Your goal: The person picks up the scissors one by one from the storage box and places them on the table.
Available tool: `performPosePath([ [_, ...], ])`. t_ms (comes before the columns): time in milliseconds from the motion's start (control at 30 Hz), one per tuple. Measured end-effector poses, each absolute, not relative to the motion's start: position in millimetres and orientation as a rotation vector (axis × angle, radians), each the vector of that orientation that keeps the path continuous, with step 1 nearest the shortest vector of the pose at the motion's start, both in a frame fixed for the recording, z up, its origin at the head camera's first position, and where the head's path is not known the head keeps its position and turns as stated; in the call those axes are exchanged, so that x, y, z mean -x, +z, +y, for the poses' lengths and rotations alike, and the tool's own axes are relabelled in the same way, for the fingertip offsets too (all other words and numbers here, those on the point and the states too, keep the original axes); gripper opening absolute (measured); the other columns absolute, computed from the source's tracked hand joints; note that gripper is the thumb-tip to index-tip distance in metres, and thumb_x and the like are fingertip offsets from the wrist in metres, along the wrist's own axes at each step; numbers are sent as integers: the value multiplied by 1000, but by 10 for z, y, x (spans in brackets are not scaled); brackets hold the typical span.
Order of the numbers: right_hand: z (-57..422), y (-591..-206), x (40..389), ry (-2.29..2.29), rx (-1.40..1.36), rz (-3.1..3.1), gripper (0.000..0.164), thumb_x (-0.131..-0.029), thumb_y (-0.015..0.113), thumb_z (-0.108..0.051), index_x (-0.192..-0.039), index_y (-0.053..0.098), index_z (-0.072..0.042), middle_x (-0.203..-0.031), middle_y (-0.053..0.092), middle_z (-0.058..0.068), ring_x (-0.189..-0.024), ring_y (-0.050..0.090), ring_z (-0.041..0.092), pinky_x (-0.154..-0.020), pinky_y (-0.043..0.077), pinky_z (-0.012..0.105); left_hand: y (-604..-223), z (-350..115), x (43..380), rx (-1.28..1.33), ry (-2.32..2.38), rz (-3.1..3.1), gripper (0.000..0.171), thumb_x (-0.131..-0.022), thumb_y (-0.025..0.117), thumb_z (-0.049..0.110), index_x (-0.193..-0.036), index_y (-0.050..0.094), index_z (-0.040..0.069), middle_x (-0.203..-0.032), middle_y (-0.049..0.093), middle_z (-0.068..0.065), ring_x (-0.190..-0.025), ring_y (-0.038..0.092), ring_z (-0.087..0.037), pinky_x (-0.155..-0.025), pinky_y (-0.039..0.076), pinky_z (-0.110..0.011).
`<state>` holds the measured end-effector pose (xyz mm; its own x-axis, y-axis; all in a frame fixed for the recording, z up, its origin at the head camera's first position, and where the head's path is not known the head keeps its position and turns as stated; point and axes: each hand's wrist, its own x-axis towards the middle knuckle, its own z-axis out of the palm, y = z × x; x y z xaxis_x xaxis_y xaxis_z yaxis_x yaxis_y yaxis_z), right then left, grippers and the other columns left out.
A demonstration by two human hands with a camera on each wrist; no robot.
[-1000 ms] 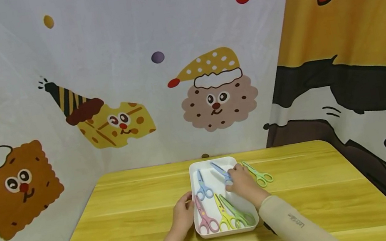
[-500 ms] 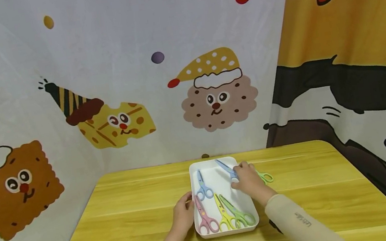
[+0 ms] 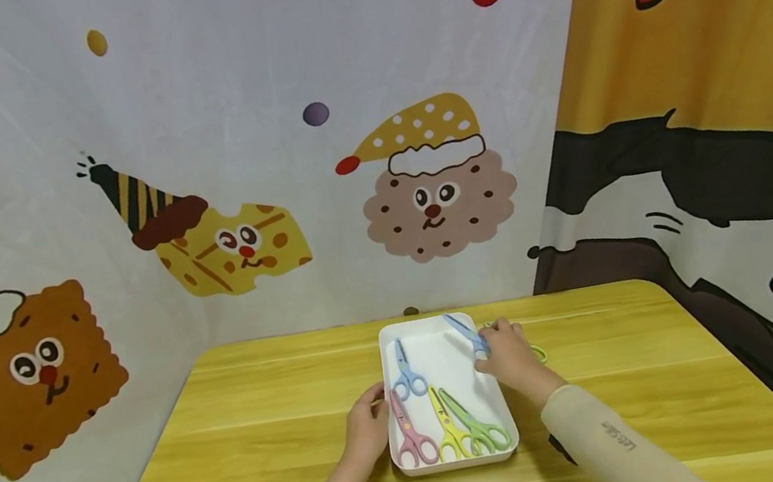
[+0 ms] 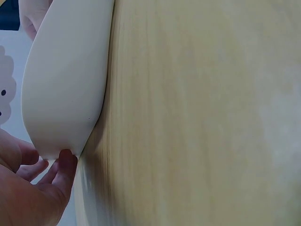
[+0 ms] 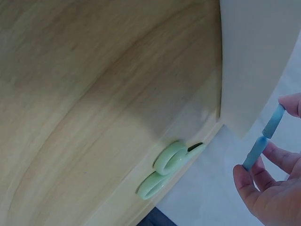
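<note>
Blue scissors [image 3: 463, 331] hang over the right rim of the white tray [image 3: 442, 354], blades toward the far side. My right hand [image 3: 511, 356] pinches their handle between thumb and fingers; in the right wrist view, the blue handle loops [image 5: 257, 151] show edge-on. At the tray's left wall, my left hand [image 3: 366, 428] holds the edge with bent fingers [image 4: 67, 165]. Inside the tray lie another pair of blue scissors [image 3: 406, 377], pink scissors [image 3: 409, 433], yellow scissors [image 3: 450, 431] and green scissors [image 3: 472, 421].
Right of the tray, another pair of green scissors [image 5: 170, 160] lies on the wooden table [image 3: 273, 436], mostly hidden behind my right hand in the head view. A cloth printed with cartoon figures [image 3: 443, 215] hangs behind the table's far edge.
My right hand has moved rightward with the blue scissors, from inside the tray to its right rim. It now covers more of the outer green scissors. The left hand stays put.
</note>
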<state>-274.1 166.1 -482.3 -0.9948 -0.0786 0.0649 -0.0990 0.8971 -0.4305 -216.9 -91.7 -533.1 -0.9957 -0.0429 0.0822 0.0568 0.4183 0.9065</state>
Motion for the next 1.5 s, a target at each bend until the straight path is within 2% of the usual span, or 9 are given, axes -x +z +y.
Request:
performPosePath([
  [200, 1738, -4828, 2728, 739, -138, -3009, 57, -78, 72, -24, -127, 55, 1, -125, 46, 24, -110, 41, 38, -85, 48, 51, -5332, -914, 2172, -7, -1650, -2570, 36, -93, 52, 1, -129, 52, -5, -123, 58, -25, -105, 62, -35, -85, 57, -37],
  [567, 1880, -4834, 2705, 750, -124, -2989, 57, -79, 70, -23, -126, 55, 4, -123, 46, 26, -106, 43, 39, -82, 47, 47, -5335, -914, 2165, 9, -1657, -2556, 36, -93, 52, 1, -128, 52, -7, -121, 59, -26, -105, 62, -36, -85, 57, -38],
  [900, 1981, -4871, 2697, 783, -128, -2968, 60, -78, 72, -23, -127, 54, 5, -122, 48, 25, -106, 42, 39, -83, 47, 47, -5325, -913, 2166, 4, -1662, -2559, 36, -93, 51, 1, -128, 52, -6, -122, 58, -25, -105, 62, -36, -85, 57, -37],
  [1100, 2023, -4868, 2689, 784, -117, -2958, 56, -76, 72, -21, -124, 57, 4, -118, 50, 24, -103, 43, 39, -79, 47, 45, -5316, -907, 2160, 5, -1639, -2564, 36, -93, 52, 1, -128, 53, -6, -122, 58, -25, -105, 62, -36, -86, 57, -39],
  [1500, 2142, -4892, 2708, 740, -112, -2958, 56, -75, 73, -21, -123, 57, 5, -118, 50, 25, -103, 44, 39, -80, 47, 49, -5315, -915, 2151, 14, -1636, -2568, 36, -93, 52, 1, -128, 52, -6, -123, 58, -26, -105, 62, -36, -86, 56, -39],
])
